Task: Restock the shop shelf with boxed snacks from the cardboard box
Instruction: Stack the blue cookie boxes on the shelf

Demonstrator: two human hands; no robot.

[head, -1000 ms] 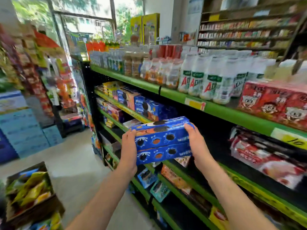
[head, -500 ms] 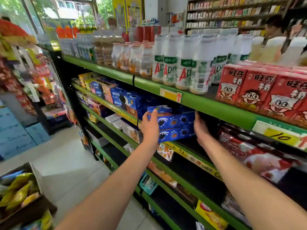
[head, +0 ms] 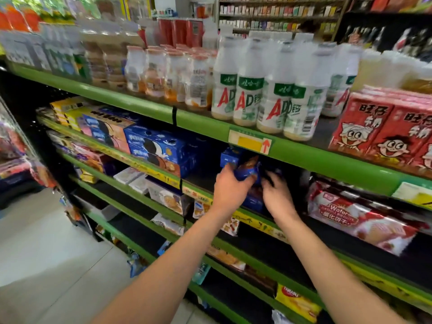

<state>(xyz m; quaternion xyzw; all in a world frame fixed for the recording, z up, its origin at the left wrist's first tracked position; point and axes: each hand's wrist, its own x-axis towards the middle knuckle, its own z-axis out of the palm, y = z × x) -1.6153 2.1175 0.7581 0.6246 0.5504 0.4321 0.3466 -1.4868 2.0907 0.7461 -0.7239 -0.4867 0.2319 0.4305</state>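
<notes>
Stacked blue boxes (head: 161,150) sit on the second shelf (head: 161,177), left of a gap. In that gap, under the yellow tag (head: 250,143), the left hand (head: 230,191) grips a blurred snack box (head: 245,171). The right hand (head: 277,197) touches it; I cannot tell its grip. Wafer packs (head: 360,220) lie further right.

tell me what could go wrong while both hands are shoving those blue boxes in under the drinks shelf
1. The blue snack boxes sit near the second shelf's front edge; released too soon, they could tip off.
2. The left hand and right hand work right under the top shelf, so lifting might jolt the white bottles.
3. Motion blur hides the grip, so a box may slip.
</notes>
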